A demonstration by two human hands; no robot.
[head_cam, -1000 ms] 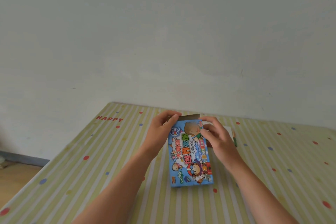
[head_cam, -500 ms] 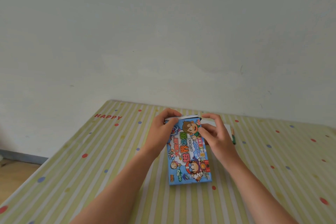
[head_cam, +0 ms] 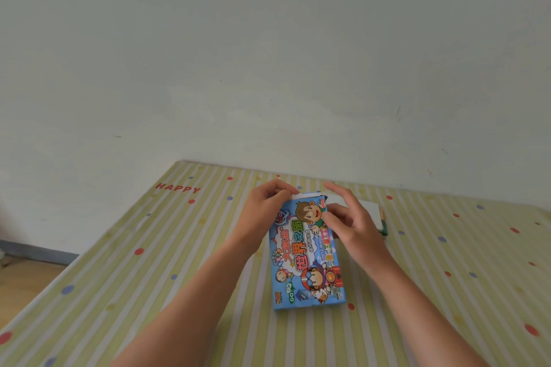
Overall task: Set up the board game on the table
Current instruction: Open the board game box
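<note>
A blue board game box point(head_cam: 307, 259) with cartoon figures lies flat on the striped table point(head_cam: 149, 277), its long side running away from me. My left hand point(head_cam: 265, 208) grips the far left corner of the box, fingers curled over the white top edge. My right hand point(head_cam: 348, 217) is at the far right corner, thumb pressing on the lid and the other fingers raised and spread above the far end. The far end flap lies flat.
White paper point(head_cam: 369, 208) and a green-tipped pen point(head_cam: 384, 225) lie just behind my right hand. The tablecloth has green stripes, coloured dots and the word HAPPY point(head_cam: 178, 188). A pale wall stands behind the table; the left table edge drops to a wooden floor.
The raised far end flap of the box has gone down flat. My right fingers have lifted off the far edge and spread. The box has stayed in place.
</note>
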